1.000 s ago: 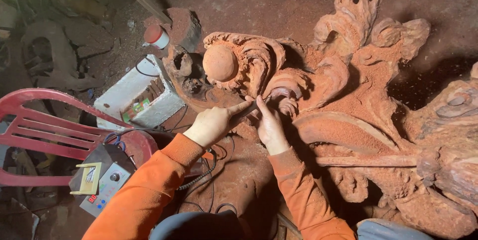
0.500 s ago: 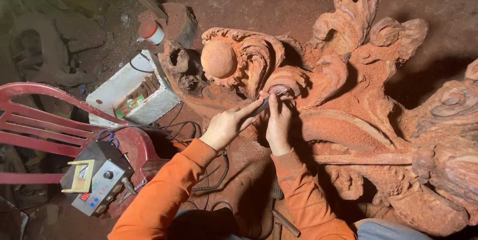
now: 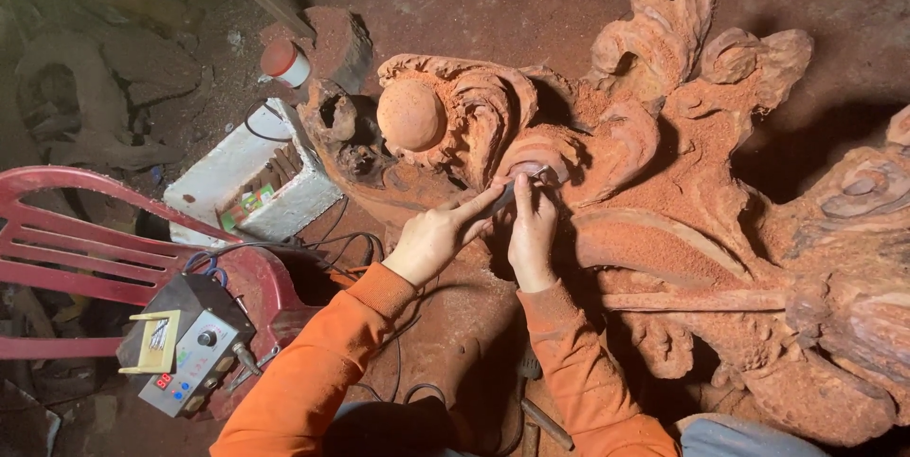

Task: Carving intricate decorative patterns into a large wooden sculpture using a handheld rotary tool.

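A big reddish wood carving (image 3: 682, 220) full of scrolls, with a round ball (image 3: 409, 116) on its left part, fills the middle and right of the head view. My left hand (image 3: 438, 237) and my right hand (image 3: 533, 229), both in orange sleeves, meet at a curled scroll (image 3: 536, 159) near the carving's centre. Together they grip a slim dark carving handpiece (image 3: 512, 193), whose tip rests on the scroll. My left forefinger lies stretched along the tool. Red wood dust covers the carving.
A red plastic chair (image 3: 85, 258) stands at the left with a grey control box (image 3: 190, 348) and cables on it. A white foam box (image 3: 248, 173) and a red-capped can (image 3: 284, 61) lie behind. Dust-covered ground surrounds everything.
Both hands have moved up and right along the carving onto the curled scroll. My head has shifted, so the chair and control box sit further right in view.
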